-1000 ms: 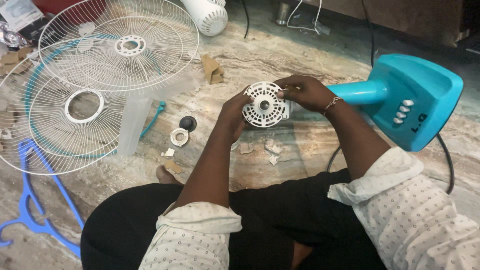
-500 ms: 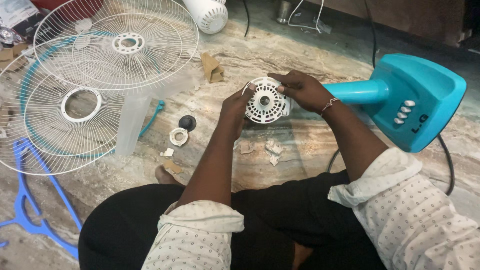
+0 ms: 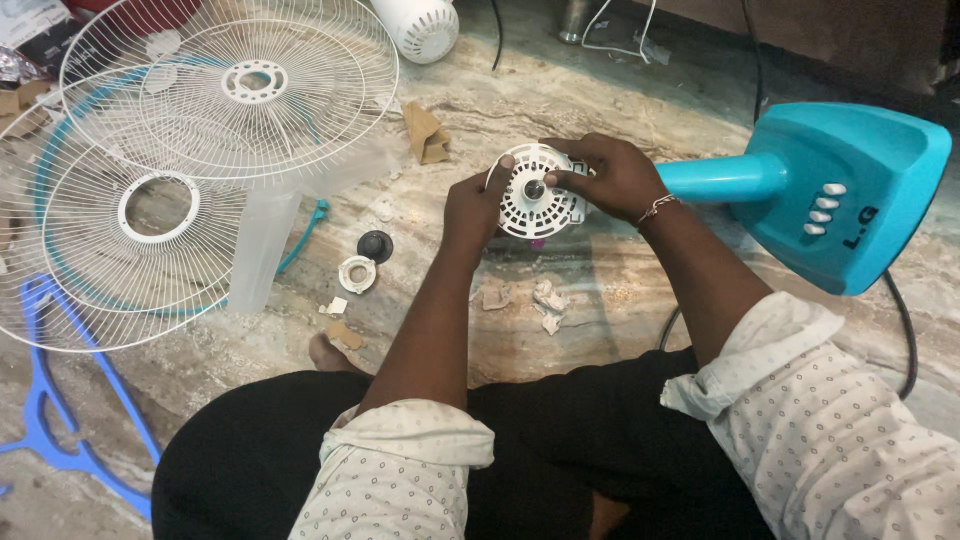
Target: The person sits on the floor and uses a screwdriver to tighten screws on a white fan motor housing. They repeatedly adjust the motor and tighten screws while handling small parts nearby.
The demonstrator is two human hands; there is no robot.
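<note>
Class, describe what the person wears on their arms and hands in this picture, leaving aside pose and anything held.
Both arms have pale shirt sleeves with a small dotted print, rolled up above the elbows. The right hand has a thin beaded bracelet at the wrist. The left hand is bare, with no gloves, rings or watch visible.

I note the motor housing (image 3: 532, 192) as matt white plastic, fan guards (image 3: 232, 95) thin white wire, stand (image 3: 830, 190) glossy turquoise plastic, floor (image 3: 560, 90) polished veined stone.
</note>
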